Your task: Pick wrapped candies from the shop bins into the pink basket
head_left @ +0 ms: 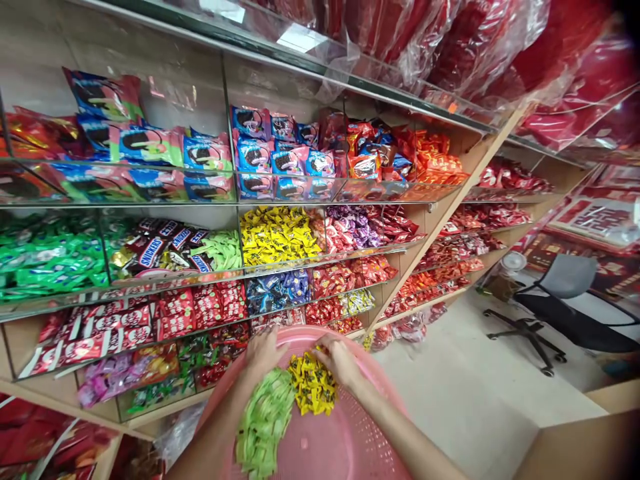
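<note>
A round pink plastic basket point(367, 440) with a perforated wall stands in front of me. On its floor, a pile of light-green wrapped sweets point(265, 423) lies to the left of a smaller heap of yellow wrapped sweets point(314, 385). My left hand point(264, 350) is at the far left rim, above the green pile, closed over the edge with its thumb toward the inside. Curled fingers of my right hand point(339, 360) reach the upper right side of the yellow heap. Whatever those fingertips hold is hidden.
Glass-fronted shelves hold yellow sweets point(280, 235), green packets point(50, 257), Snickers bars point(155, 243) and blue biscuit packs point(255, 157). Red goods in plastic point(425, 40) hang over the top shelf. An office chair point(570, 313) stands on the floor at right.
</note>
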Motion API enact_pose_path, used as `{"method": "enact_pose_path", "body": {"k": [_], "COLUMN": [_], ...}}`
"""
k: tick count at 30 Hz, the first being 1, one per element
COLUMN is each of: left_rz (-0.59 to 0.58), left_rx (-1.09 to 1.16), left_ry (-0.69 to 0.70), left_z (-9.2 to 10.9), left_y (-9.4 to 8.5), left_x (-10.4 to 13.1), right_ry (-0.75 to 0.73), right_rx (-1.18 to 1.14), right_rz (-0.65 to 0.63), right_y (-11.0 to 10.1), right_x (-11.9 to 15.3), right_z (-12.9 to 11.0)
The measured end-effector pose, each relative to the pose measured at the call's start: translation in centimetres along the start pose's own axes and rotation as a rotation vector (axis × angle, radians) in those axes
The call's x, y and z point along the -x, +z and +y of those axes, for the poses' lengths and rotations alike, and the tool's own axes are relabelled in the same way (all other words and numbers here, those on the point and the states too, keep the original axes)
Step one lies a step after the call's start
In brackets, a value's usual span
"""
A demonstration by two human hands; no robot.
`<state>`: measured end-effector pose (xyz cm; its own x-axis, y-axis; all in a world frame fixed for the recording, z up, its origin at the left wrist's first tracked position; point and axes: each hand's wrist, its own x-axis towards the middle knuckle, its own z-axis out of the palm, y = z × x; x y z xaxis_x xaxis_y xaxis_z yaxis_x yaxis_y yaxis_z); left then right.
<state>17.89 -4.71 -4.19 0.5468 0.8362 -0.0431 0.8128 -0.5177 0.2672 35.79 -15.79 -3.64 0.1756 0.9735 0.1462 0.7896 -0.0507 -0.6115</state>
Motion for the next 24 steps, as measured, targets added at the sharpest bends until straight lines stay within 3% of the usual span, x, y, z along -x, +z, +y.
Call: {"method": "enact_pose_path", "body": {"k": [10,18,24], "left_rz": [0.012,-0.005,-0.021], "left_rx": [0.006,-0.026,-0.019], "left_ry": [0.026,0.144,0.244], "left_z": [-3.8,-10.5,-13.6], "left_y": [-1.7,-3.6,-4.9], "left_x": [-0.6,-1.5,-0.3], "right_ry": [0.089,0.125,0.192], "right_rx": [0.020,0.067,-0.088], "right_rz": [0.025,0.104,0.168], "right_y": [3.6,8.5,9.8], "right_x": [-1.4,-2.4,-1.3], "right_z": [-2.1,-7.9,-11.8]}}
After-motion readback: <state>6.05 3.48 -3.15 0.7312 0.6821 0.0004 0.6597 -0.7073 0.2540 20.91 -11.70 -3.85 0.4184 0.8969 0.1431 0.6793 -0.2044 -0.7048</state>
